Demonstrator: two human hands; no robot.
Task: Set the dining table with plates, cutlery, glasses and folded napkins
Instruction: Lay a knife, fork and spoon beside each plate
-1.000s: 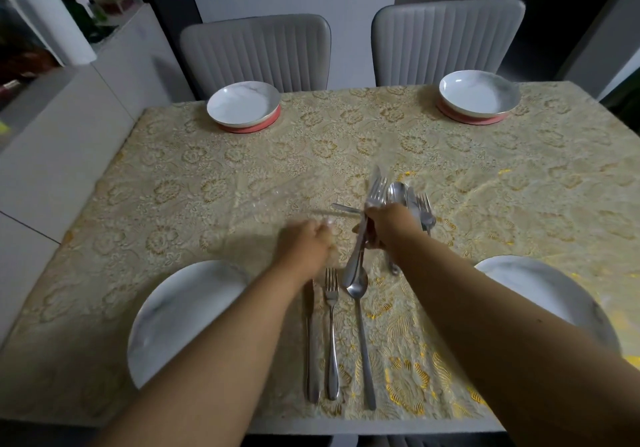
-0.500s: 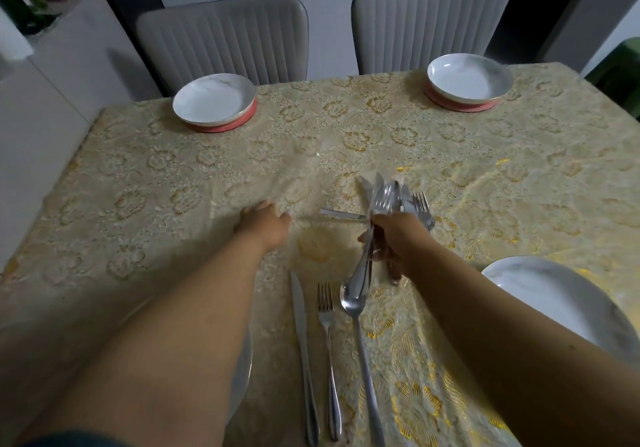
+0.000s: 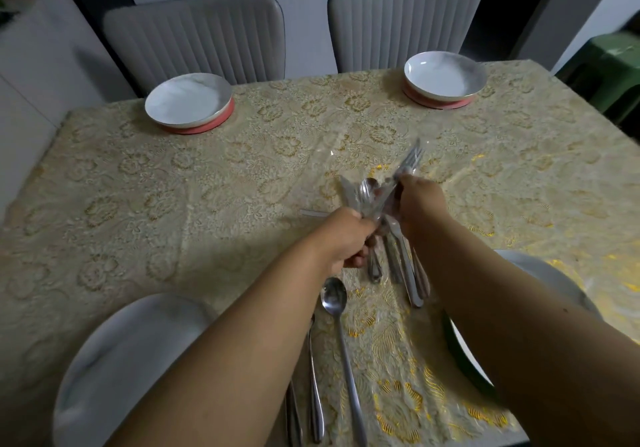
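**Clerk:** Steel, item one: the bundle of stainless forks, knives and spoons (image 3: 377,200), at table centre, slightly toward three o'clock. Both your hands are on it. Your left hand (image 3: 343,238) is curled round the handles from nine o'clock; your right hand (image 3: 420,200) is wrapped round the upper part from three o'clock, fork tines sticking out past it toward one o'clock.

**Checker:** Long axis?

**Clerk:** Roughly twelve to six, tips fanned toward twelve, handle ends hanging toward six below your fists. Whether the bundle touches the gold-patterned cream tablecloth (image 3: 207,183) I cannot tell.

**Checker:** Already laid?

**Clerk:** One long steel spoon (image 3: 341,335), bowl toward twelve, just at six o'clock of your left hand; two more steel handles (image 3: 313,384) beside it, half hidden under your left forearm. They sit just right of the near-left white marbled plate (image 3: 114,353). Near-right white plate with green rim (image 3: 540,270) has no cutlery showing beside it.

**Checker:** Far side?

**Clerk:** Two white bowls on red mats, at eleven o'clock (image 3: 188,102) and one o'clock (image 3: 445,77), no cutlery.

**Checker:** Next pull?

**Clerk:** Judged: you draw the next set free. The near-right plate lies at five o'clock of the grip, nearer your right hand.
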